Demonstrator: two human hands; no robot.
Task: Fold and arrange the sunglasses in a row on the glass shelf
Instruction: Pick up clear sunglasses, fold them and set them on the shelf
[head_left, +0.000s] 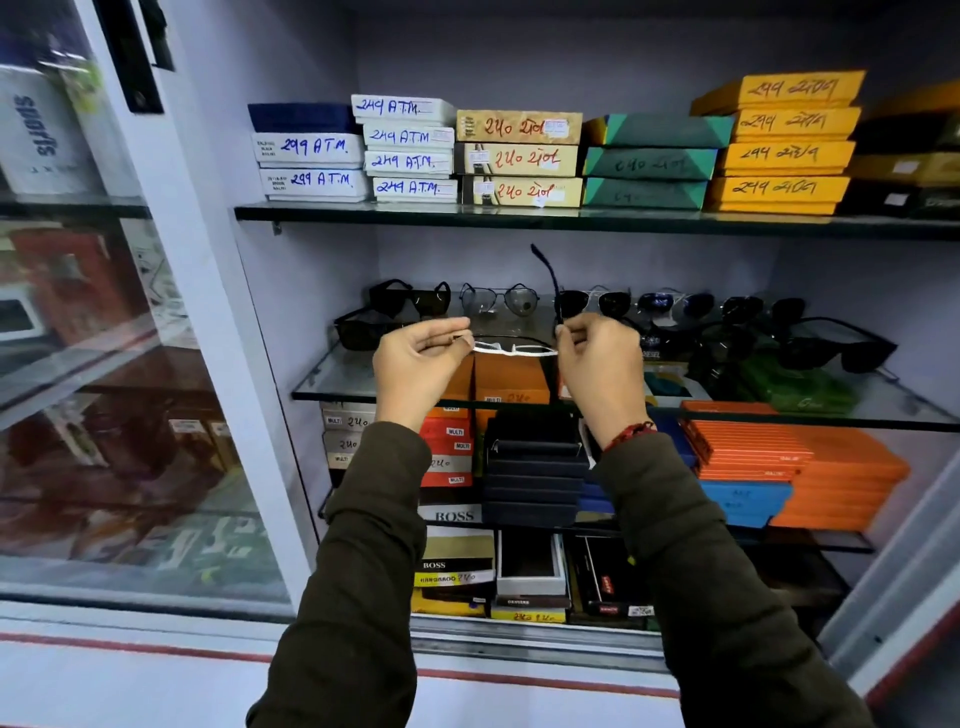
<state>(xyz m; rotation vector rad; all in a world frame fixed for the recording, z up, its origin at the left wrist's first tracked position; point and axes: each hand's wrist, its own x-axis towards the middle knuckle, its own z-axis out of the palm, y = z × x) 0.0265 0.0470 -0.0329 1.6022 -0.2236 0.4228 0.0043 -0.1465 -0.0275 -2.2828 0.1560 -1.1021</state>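
Observation:
I hold a pair of white-framed sunglasses (514, 349) flat between both hands, just above the front of the glass shelf (332, 379). My left hand (415, 358) pinches its left end. My right hand (600, 358) pinches the right end, where a dark temple arm (550, 280) stands swung upward. Behind, along the back of the shelf, folded pairs sit in a row: black sunglasses (410, 299), thin-rimmed aviators (498, 299), and several dark pairs (675, 306) further right. One black pair (363, 330) lies at the front left and several dark pairs (831, 345) are bunched at the right.
An upper glass shelf (467, 214) carries stacks of labelled boxes. Below the middle shelf are orange boxes (779, 457), dark cases (535, 467) and branded boxes (457, 566). A white cabinet post (208, 291) and a glass door panel stand at the left.

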